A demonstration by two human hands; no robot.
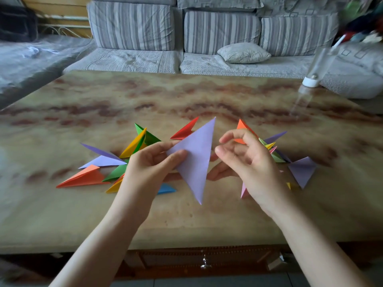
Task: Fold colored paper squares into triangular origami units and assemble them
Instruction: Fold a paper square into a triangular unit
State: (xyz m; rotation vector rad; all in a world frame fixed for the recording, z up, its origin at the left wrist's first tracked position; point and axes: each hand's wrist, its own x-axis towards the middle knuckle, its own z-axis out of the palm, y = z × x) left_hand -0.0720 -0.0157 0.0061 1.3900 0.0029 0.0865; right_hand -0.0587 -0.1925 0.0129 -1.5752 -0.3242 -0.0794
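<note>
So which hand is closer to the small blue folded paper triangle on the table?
Left. The left hand, pinching a large lilac paper triangle, is just beside the blue triangle; the right hand is farther off to its right.

Marbled table (186, 96), striped grey sofa (132, 27), small pillow (243, 52), clear bottle (318, 65).

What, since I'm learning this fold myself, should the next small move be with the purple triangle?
Probably bring the right hand to the free right edge of the purple triangle and pinch it. Only the left hand pinches the paper, at its left corner, above the table; the right hand hangs beside it, loosely curled, apparently holding nothing.
</note>
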